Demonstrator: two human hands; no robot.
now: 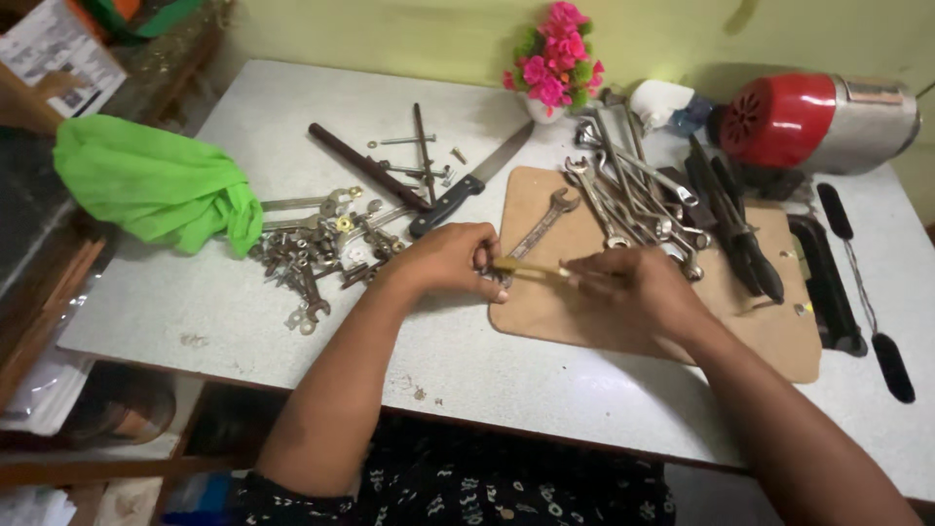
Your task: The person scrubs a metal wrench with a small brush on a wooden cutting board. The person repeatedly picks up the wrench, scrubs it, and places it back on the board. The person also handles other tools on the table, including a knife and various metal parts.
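As both hands pinch yellowish rod (531, 267), left hand (450, 259) & right hand (633, 288) over board (584, 321).

Both hands, left hand (450, 261) and right hand (631, 288), pinch a thin brass rod (531, 268).

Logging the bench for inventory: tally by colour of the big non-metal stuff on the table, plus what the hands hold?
Green: 1, cloth
Pink: 1, flower bunch
Red: 1, cap of the machine
Yellowish: 1, thin rod, gripped by left hand and right hand
Total: 4
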